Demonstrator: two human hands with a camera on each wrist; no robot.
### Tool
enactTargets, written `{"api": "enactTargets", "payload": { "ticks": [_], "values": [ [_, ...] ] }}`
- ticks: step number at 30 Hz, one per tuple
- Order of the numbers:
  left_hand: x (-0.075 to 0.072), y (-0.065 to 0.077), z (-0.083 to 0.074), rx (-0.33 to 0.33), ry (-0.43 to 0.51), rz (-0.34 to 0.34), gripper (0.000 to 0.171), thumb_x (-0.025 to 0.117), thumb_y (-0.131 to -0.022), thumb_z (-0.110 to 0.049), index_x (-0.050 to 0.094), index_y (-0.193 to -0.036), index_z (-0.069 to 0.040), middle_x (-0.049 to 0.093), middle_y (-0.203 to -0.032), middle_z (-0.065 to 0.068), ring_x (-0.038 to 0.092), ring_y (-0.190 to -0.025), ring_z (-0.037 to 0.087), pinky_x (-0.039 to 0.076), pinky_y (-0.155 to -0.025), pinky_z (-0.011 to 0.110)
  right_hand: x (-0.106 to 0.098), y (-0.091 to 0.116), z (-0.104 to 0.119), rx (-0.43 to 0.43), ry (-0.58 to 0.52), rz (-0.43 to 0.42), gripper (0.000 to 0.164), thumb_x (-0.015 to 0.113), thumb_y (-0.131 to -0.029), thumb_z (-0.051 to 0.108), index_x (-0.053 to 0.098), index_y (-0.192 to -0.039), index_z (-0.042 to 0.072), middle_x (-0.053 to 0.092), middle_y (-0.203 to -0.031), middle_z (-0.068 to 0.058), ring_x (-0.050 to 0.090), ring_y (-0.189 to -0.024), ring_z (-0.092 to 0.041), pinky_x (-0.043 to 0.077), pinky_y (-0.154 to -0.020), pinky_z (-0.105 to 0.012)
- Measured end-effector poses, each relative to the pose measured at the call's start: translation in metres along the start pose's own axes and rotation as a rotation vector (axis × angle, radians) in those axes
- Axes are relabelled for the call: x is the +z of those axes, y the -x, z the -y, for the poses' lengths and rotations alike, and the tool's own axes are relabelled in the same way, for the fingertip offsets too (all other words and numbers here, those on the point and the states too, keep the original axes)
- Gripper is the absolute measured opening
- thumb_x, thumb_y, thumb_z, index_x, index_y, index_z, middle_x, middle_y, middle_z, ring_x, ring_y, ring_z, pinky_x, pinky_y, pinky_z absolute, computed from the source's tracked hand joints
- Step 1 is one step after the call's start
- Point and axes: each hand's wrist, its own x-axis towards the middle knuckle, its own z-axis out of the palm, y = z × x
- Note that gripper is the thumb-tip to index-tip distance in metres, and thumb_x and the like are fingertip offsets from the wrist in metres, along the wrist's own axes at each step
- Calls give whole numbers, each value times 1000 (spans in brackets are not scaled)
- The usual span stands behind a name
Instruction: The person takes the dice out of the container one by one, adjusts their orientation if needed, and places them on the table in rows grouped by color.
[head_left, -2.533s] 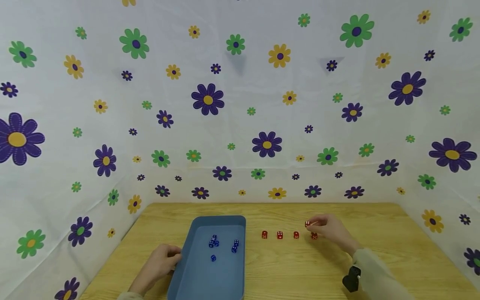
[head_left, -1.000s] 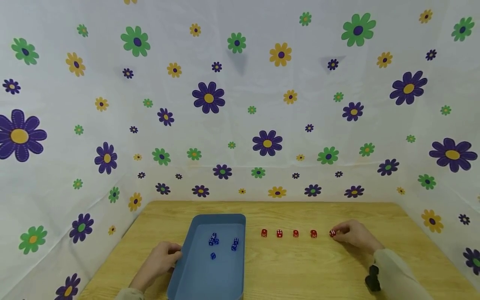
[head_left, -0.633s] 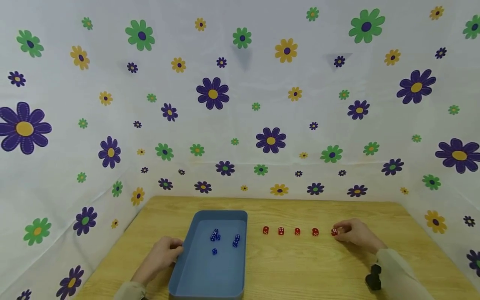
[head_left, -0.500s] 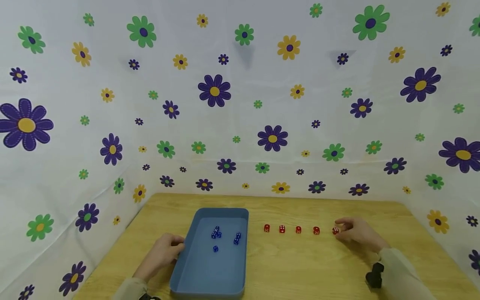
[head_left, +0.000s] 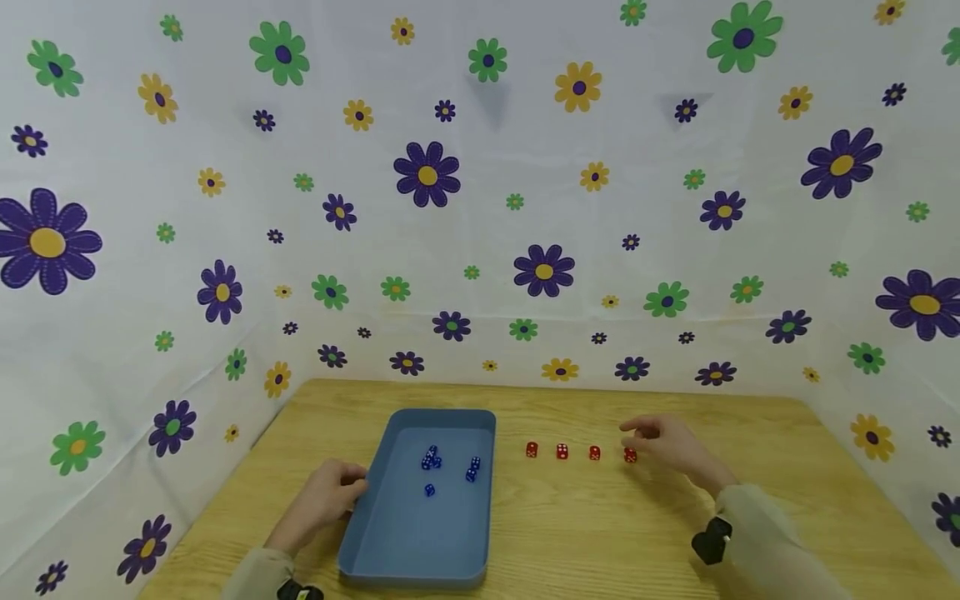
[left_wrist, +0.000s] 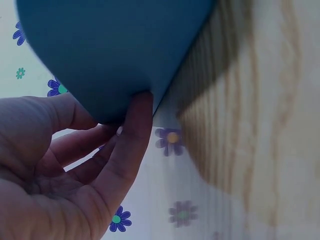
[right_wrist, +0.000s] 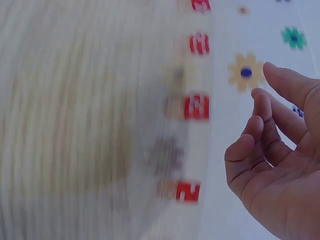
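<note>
My left hand (head_left: 322,500) holds the left rim of a blue tray (head_left: 420,550); the left wrist view shows its thumb and fingers (left_wrist: 137,125) on either side of the wall. Small blue dice (head_left: 430,490) lie scattered in the tray's far half. To the right of the tray, red dice (head_left: 562,451) form a spaced row on the table. My right hand (head_left: 678,450) hovers over the row's right part, fingers loosely bent and nothing between them in the right wrist view. It overlaps a red die (head_left: 630,457) in the head view. Nearest that wrist camera sits another red die (right_wrist: 188,192).
The wooden table (head_left: 585,533) runs back to a white flower-printed cloth (head_left: 480,250) hung at the rear and both sides. Each wrist carries a dark strapped device, such as the right one (head_left: 711,542).
My right hand carried a red die to the row's right end, let go of it, then moved back left and up. My left hand has stayed on the tray. The head view has tilted slightly downward.
</note>
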Motion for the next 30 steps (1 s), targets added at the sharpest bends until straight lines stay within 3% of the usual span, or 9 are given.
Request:
{"api": "enactTargets", "payload": {
  "ticks": [7, 12, 22, 30],
  "values": [
    [1, 2, -2, -18, 19, 5, 28, 53, -95, -4, 66, -117, 9, 70, -105, 15, 66, -79, 19, 57, -64, 36, 34, -6, 35, -85, -73, 52, 36, 68, -92, 21, 66, -121, 0, 63, -91, -5, 53, -82, -17, 46, -69, -28],
    [0, 2, -3, -32, 16, 0, 29, 53, -95, -4, 65, -118, 10, 70, -105, 14, 66, -80, 19, 57, -64, 36, 52, -13, 47, -137, -136, 86, 39, 69, -91, 24, 66, -121, -2, 62, -90, -5, 54, -81, -17, 49, -70, -32],
    [-1, 0, -2, 3, 0, 24, 30, 53, -95, -5, 64, -118, 11, 69, -107, 18, 65, -80, 18, 58, -63, 36, 102, -20, 80, -235, -177, 127, 45, 73, -88, 24, 64, -125, -1, 59, -82, -2, 49, -73, -11, 41, -62, -21],
    [0, -1, -1, -35, 14, -3, 29, 54, -95, -5, 65, -117, 9, 70, -106, 16, 66, -82, 19, 58, -64, 37, 136, -27, 107, -293, -247, 157, 50, 76, -85, 18, 61, -129, -1, 55, -77, 0, 47, -68, -9, 40, -58, -19]
  ]
}}
